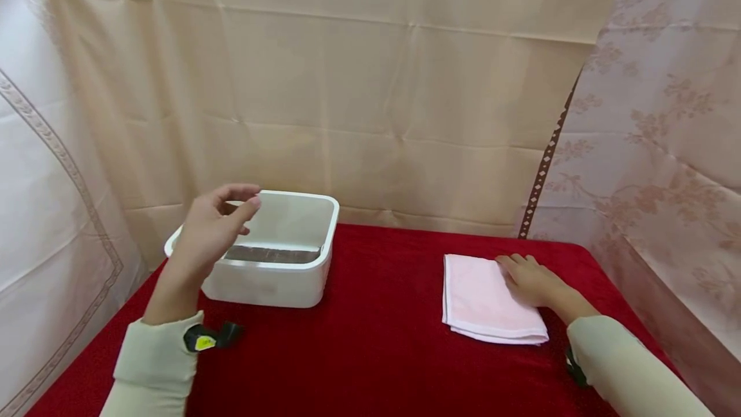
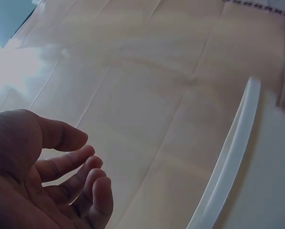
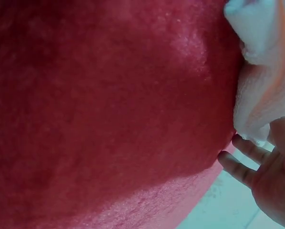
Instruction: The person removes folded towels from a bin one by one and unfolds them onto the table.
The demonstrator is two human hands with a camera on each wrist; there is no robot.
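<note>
The head view shows the folded pink towel [image 1: 489,301] lying flat on the red-covered counter [image 1: 384,320], with your right hand [image 1: 527,281] touching its right edge; take every layer together there, or the fold may slip apart. In the left wrist view, your left hand [image 2: 56,179] holds nothing, thumb and softly bent fingers apart, clear of the rim of the white tub [image 1: 263,285]; keep it off that rim if you bring it across. The right wrist view shows two fairly straight fingers beside the towel's edge; you cannot tell whether the thumb pinches it, so check before lifting.
</note>
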